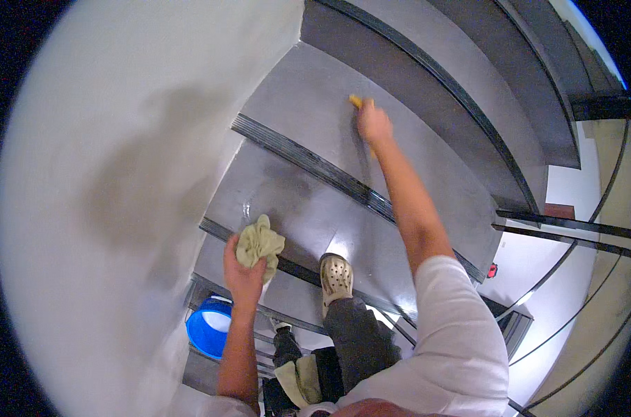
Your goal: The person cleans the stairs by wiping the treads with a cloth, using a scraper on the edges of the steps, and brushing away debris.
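Note:
My left hand (246,283) is closed round a crumpled pale green cloth (260,244), held in the air over the lower stairs near the wall. Farther up, my right hand (375,125) grips a yellow object (356,101) above a grey stair tread (308,94). Bits of yellow stick out on two sides of that fist; the rest is hidden, so its kind cannot be made out. The tread below, edged with a black ribbed strip (308,161), shines as if wet near my foot. One beige clog (337,278) of mine stands on that lower step.
A blue bucket (206,332) stands by the white wall (121,139), down the stairs on the left. Curved grey steps (427,76) with black edge strips climb toward the upper right. Black railing bars (566,221) border the right side. Cloths (298,379) hang at my waist.

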`<action>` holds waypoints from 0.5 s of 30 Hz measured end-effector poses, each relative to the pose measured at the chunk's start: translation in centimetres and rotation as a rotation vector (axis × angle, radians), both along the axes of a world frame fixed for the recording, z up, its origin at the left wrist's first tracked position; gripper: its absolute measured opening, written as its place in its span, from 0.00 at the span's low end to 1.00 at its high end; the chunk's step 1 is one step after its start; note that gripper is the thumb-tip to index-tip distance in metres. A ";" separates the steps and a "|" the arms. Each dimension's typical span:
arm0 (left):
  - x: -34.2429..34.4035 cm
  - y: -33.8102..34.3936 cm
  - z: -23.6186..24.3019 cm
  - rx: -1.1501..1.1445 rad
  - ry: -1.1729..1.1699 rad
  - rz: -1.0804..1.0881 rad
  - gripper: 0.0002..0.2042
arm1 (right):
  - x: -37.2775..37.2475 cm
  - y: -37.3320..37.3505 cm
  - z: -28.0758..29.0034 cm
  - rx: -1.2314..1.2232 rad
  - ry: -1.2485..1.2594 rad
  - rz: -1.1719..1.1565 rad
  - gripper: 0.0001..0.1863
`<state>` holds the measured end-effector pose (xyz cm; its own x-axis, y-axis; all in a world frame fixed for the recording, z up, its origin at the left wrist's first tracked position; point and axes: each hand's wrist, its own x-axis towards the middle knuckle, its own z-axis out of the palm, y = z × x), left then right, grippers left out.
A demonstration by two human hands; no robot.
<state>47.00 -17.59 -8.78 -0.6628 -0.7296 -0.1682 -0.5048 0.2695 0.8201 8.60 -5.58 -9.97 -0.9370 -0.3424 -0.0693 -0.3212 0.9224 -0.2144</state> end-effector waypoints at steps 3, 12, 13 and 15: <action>-4.5 -4.2 0.3 -0.085 -0.153 -0.201 0.44 | 8.1 3.7 -0.2 0.112 -0.099 0.157 0.16; -19.6 -9.4 -3.5 -0.730 -0.559 -0.568 0.35 | -5.7 -7.2 -0.9 0.044 0.100 0.326 0.15; -19.5 -9.8 -4.2 -0.797 -0.589 -0.590 0.33 | -5.6 -8.0 -0.7 0.079 0.060 0.357 0.15; -18.5 -10.4 -5.8 -0.868 -0.600 -0.592 0.31 | -3.3 -3.5 -1.3 -0.117 0.022 0.480 0.15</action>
<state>28.47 -27.98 -14.54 -0.9170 -0.3617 -0.1681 -0.3547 0.9323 -0.0710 5.34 -9.05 -11.28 -0.6722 -0.7402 0.0135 -0.7097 0.6391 -0.2963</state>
